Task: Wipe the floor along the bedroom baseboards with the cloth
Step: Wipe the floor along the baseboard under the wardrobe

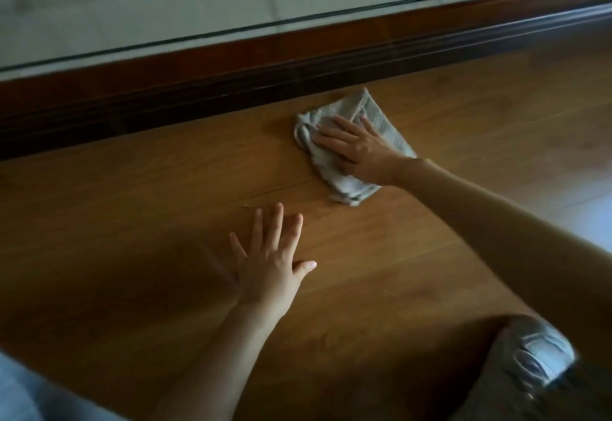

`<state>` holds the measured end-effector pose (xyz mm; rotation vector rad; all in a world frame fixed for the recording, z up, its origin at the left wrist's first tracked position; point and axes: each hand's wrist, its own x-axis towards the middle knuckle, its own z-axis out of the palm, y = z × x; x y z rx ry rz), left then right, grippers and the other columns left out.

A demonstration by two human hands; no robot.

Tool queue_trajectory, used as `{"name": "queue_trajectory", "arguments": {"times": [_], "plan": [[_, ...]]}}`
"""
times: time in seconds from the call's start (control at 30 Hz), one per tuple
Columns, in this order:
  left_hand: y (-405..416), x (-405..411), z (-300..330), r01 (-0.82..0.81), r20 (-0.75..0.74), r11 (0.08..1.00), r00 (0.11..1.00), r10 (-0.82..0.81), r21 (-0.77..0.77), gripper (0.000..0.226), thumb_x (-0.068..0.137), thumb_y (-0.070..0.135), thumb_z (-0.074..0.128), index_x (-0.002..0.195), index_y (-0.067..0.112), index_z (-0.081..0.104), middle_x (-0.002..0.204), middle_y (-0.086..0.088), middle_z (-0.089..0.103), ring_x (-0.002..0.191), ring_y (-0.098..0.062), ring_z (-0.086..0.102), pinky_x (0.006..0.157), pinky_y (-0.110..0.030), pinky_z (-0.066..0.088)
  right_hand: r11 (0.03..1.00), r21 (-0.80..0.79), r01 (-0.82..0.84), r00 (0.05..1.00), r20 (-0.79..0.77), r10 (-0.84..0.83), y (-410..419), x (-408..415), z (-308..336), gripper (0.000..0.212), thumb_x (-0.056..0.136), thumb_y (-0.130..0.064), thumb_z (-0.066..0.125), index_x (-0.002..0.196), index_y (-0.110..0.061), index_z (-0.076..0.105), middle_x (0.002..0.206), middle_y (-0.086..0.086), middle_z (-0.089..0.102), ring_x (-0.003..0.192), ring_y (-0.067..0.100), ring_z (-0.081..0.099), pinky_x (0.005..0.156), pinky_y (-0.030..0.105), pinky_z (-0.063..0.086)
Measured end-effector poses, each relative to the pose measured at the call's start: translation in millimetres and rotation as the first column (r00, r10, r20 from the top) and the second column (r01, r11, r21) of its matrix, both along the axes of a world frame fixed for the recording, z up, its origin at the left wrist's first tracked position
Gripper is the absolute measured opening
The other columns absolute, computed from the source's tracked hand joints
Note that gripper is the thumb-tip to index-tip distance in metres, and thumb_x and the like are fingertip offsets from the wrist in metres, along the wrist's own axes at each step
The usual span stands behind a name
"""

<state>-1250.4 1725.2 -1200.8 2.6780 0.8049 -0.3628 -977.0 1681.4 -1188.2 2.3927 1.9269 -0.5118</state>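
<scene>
A crumpled grey-white cloth (334, 175) lies on the wooden floor (132, 208), a short way in front of the dark brown baseboard (205, 89). My right hand (356, 149) presses flat on the cloth with straight, spread fingers pointing left toward the baseboard. My left hand (271, 261) rests flat on the bare floor nearer to me, fingers spread and holding nothing. The part of the cloth under my right palm is hidden.
Above the baseboard runs a pale wall or panel (165, 6) with a glass-like edge. A white shoe (539, 351) and a dark trouser leg sit at the lower right. Light fabric shows at the lower left corner (20, 394). A small speck (246, 206) lies on the floor.
</scene>
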Motion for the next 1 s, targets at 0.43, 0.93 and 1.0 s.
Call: {"name": "queue_trajectory", "arguments": {"times": [0.43, 0.93, 1.0], "plan": [[-2.4, 1.2, -5.3, 0.019, -0.056, 0.999, 0.998, -0.017, 0.043, 0.080, 0.085, 0.070, 0.029, 0.150, 0.040, -0.007, 0.162, 0.001, -0.014, 0.148, -0.030, -0.015, 0.110, -0.069, 0.000, 0.767, -0.018, 0.642, 0.762, 0.132, -0.635, -19.5, -12.3, -24.3, 0.067, 0.093, -0.069, 0.010, 0.151, -0.040, -0.006, 0.161, 0.006, -0.012, 0.145, 0.036, -0.018, 0.109, 0.069, -0.008], [-0.9, -0.8, -9.5, 0.015, -0.017, 0.999, 1.000, -0.014, 0.047, 0.080, 0.079, 0.073, 0.023, 0.149, 0.036, 0.030, 0.160, -0.004, 0.021, 0.146, -0.036, 0.018, 0.103, -0.074, 0.016, 0.897, 0.005, 0.442, 0.891, 0.118, -0.439, -38.2, 47.0, -15.8, 0.066, 0.093, -0.069, 0.018, 0.152, -0.042, 0.004, 0.163, -0.002, 0.000, 0.149, 0.024, -0.005, 0.117, 0.058, 0.000], [-0.6, -0.7, -9.9, 0.020, -0.022, 0.999, 1.000, -0.019, 0.047, 0.080, 0.079, 0.073, 0.023, 0.149, 0.036, 0.030, 0.161, -0.004, 0.019, 0.147, -0.036, 0.018, 0.104, -0.075, 0.016, 0.901, -0.007, 0.434, 0.893, 0.131, -0.430, -28.9, 39.7, -12.1, 0.066, 0.094, -0.067, 0.019, 0.153, -0.039, 0.005, 0.163, -0.001, 0.000, 0.149, 0.027, -0.006, 0.116, 0.060, -0.001]]}}
